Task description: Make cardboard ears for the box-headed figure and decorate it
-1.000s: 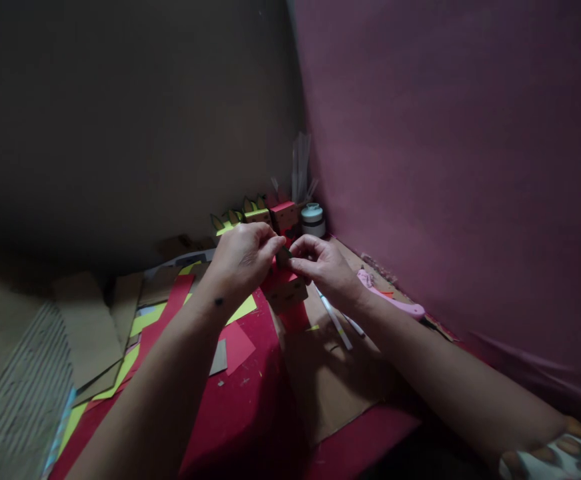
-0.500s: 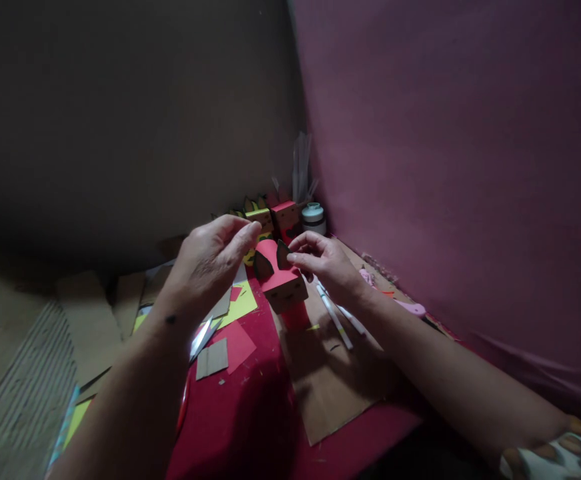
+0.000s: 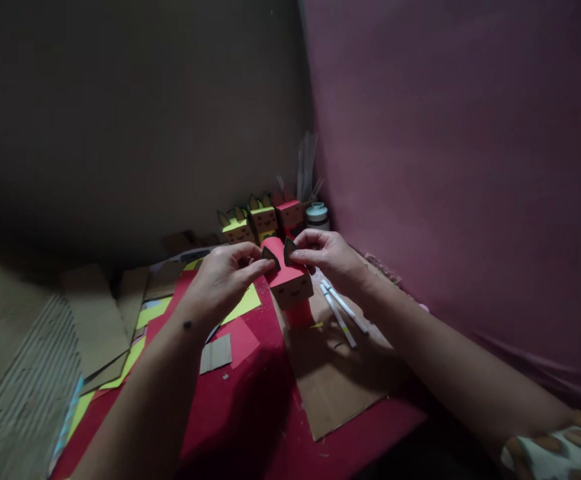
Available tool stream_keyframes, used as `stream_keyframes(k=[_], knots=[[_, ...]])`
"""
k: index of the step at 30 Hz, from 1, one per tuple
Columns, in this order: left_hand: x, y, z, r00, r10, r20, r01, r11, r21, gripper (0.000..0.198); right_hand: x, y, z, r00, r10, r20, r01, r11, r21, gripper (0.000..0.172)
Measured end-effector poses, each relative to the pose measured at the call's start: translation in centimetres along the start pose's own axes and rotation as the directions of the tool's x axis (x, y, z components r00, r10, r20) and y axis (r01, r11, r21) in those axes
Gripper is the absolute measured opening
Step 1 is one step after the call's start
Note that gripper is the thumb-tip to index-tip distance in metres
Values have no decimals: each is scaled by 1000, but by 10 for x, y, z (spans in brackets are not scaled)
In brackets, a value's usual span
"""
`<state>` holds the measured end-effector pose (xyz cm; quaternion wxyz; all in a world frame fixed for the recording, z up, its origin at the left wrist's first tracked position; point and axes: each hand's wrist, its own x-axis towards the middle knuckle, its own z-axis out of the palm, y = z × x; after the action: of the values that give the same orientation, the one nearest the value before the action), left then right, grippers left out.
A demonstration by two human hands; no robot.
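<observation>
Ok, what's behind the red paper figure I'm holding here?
Behind the red paper figure stand two yellow figures, a smaller red figure and a white jar. The left hand, the right hand and the figure itself cover most of their bases.

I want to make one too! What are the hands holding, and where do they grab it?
A red paper figure, held at the top. The left hand pinches one ear; the right hand pinches the other.

Dim corner, brown wall (image 3: 120, 100), pink wall (image 3: 445, 133)
</observation>
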<state>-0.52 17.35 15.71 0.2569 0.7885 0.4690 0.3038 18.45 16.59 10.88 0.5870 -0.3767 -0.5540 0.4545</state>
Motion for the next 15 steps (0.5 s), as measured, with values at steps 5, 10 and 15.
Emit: stream_keyframes(k=[5,10,15], knots=[[-3,3,4,1000,-20,8,20,996,-91,32,2,4,-1,1000,5,0,-5,1000,1,14],[-4,2,7,999,-33,-17,29,979,-204,35,2,4,-1,1000,17,6,-17,1000,3,15],[-4,0,9,998,-59,-35,46,950,-308,29,2,4,0,1000,19,2,-19,1000,2,16]])
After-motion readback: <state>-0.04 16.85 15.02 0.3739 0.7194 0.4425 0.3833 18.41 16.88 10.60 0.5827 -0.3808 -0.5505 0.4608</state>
